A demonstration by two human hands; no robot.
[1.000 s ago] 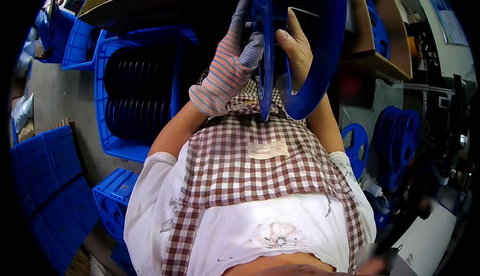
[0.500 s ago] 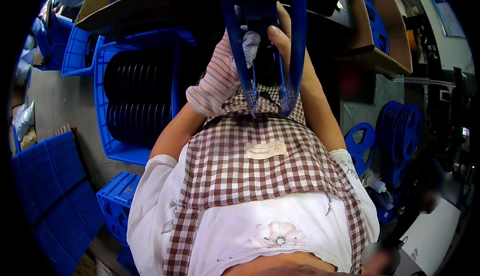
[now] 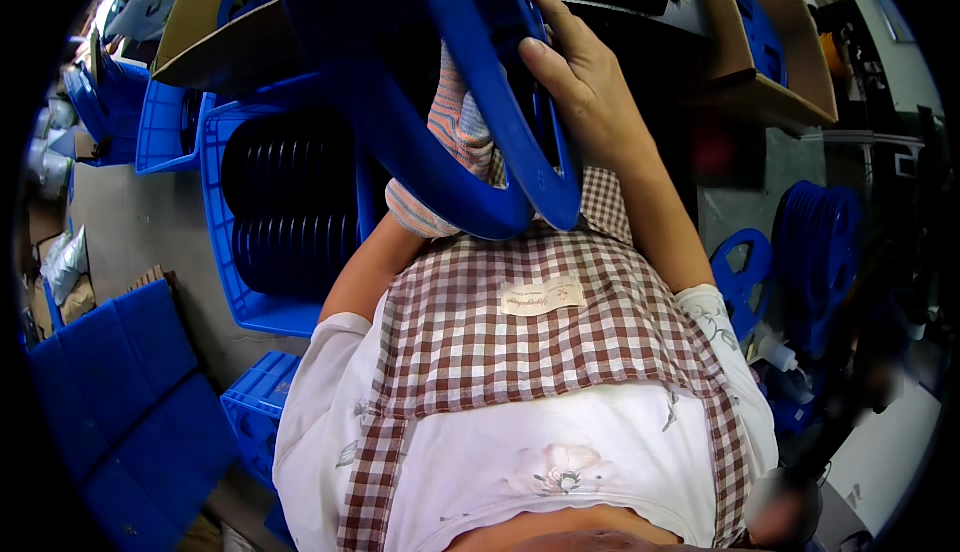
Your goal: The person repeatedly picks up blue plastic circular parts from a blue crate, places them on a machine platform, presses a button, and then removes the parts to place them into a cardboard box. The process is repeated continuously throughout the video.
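A large blue plastic reel with two spaced rims is held up in front of my body, tilted and partly cut off by the top of the view. On its left, my left hand, in a striped knit glove, reaches in behind the rims and supports it; the fingers are hidden. My bare right hand is at the reel's right side, with fingers bent against its edge and the thumb at the near side. A brown-and-white checked apron is just below the reel.
A blue crate on the left holds rows of black reels. Cardboard boxes with blue parts stand at upper left and right. Stacked blue reels are at right. Blue folded crates lie at lower left.
The reel has turned and tilted, its upper part swinging left and its rims now slanting. My right hand shifted right and its back shows more; the left glove is more covered.
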